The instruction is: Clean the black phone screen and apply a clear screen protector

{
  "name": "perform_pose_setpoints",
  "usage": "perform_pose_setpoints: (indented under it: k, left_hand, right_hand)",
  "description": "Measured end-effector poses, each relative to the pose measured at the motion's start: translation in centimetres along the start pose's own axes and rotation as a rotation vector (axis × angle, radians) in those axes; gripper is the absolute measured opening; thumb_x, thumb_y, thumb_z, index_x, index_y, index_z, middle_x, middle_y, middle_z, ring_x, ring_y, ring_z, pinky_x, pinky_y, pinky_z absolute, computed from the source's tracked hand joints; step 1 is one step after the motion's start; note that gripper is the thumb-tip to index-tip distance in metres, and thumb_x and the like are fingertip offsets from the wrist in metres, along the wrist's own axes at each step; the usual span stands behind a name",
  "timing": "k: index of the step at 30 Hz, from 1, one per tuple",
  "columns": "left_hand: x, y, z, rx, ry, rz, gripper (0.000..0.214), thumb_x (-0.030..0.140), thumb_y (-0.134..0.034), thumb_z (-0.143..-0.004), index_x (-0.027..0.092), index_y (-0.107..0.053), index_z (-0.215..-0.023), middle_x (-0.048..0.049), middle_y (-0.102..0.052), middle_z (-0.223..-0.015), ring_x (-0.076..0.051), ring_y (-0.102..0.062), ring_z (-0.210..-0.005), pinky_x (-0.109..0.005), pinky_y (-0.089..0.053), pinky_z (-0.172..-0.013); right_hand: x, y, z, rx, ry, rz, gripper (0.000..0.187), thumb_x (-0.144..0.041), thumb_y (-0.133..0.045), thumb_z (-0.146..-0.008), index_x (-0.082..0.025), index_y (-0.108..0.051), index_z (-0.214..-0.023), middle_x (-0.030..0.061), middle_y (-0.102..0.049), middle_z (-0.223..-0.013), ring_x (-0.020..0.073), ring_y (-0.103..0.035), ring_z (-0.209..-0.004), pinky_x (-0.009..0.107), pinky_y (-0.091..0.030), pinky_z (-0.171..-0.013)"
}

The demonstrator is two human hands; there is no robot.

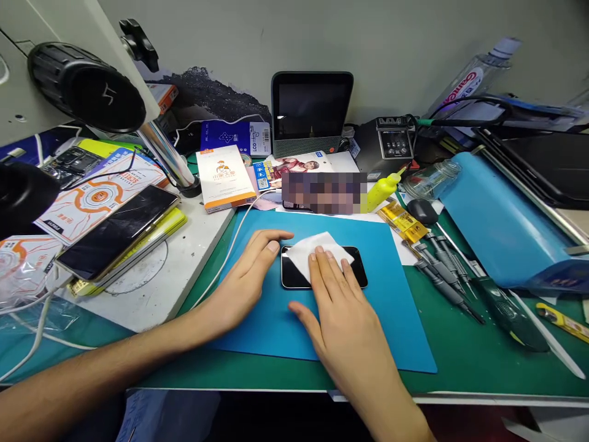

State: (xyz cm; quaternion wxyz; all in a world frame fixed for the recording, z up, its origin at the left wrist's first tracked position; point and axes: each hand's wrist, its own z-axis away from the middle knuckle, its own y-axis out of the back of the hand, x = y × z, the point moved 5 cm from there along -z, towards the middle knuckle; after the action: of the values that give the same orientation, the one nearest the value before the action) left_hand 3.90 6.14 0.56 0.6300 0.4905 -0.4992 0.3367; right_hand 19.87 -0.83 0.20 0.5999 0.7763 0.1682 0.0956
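Smartphone (294, 276), dark-screened, lying flat on blue mat (280, 334); white wipe (301, 255) over its screen; right hand (347, 313), fingers extended, flat on wipe; left hand (248, 270), empty, thumb and forefinger apart, beside phone's left end; screwdrivers (447, 294), right of mat.

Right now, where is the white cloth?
In the head view, the white cloth lies on the phone near the picture's middle, under the right hand, with the left hand to its left.
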Motion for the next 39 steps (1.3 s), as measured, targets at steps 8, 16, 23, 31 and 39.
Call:
perform_pose_setpoints:
  k: [8, 16, 23, 31, 39]
  left_hand:
    - [0.1, 0.0, 0.1, -0.008, -0.001, 0.017, 0.038, 0.042, -0.032, -0.113, 0.028, -0.059, -0.136, -0.0029, -0.059, -0.144, -0.019, -0.047, -0.143, -0.035, -0.032, -0.126]
    - [-0.1, 0.2, 0.1, 0.011, -0.002, 0.057, 0.04, 0.045, -0.031, -0.113, 0.028, -0.061, -0.134, -0.0047, -0.06, -0.142, -0.021, -0.05, -0.141, -0.038, -0.035, -0.125]
    - [-0.4, 0.3, 0.0, 0.08, -0.039, 0.062, 0.041, 0.044, -0.03, -0.113, 0.028, -0.06, -0.135, -0.0051, -0.057, -0.145, -0.021, -0.047, -0.143, -0.038, -0.031, -0.127]
    - [-0.9, 0.7, -0.4, 0.136, 0.036, 0.155, 0.044, 0.047, -0.029, -0.113, 0.027, -0.062, -0.134, -0.0046, -0.059, -0.146, -0.024, -0.051, -0.139, -0.043, -0.033, -0.126]
    - [-0.9, 0.7, -0.2, 0.122, 0.045, 0.134, 0.044, 0.048, -0.029, -0.113, 0.027, -0.06, -0.136, -0.005, -0.059, -0.147, -0.024, -0.051, -0.139, -0.043, -0.033, -0.127]
  right_hand:
    - [-0.9, 0.3, 1.3, -0.014, 0.085, -0.019, 0.074, -0.055, -0.045, -0.107, -0.001, -0.041, -0.159, 0.0217, -0.045, -0.163, 0.035, -0.043, -0.153, 0.054, -0.045, -0.123]
    - [-1.7, -0.4, -0.2, -0.008, 0.062, -0.032, 0.076, -0.055, -0.044, -0.107, 0.001, -0.041, -0.158, 0.0233, -0.044, -0.163, 0.0376, -0.043, -0.153, 0.056, -0.044, -0.122]
    - [-2.6, -0.2, 0.8, 0.002, 0.155, -0.004, 0.075, -0.056, -0.043, -0.107, 0.002, -0.045, -0.156, 0.0234, -0.047, -0.161, 0.0376, -0.05, -0.148, 0.054, -0.05, -0.117]
    - [-3.3, -0.5, -1.6, -0.007, 0.139, -0.016, 0.07, -0.051, -0.043, -0.109, 0.002, -0.049, -0.153, 0.0236, -0.048, -0.16, 0.0372, -0.051, -0.148, 0.056, -0.048, -0.119]
    - [-3.7, -0.4, -1.3, -0.005, 0.132, -0.047, 0.07, -0.052, -0.045, -0.108, 0.002, -0.049, -0.153, 0.0233, -0.049, -0.16, 0.0366, -0.051, -0.148, 0.053, -0.047, -0.121]
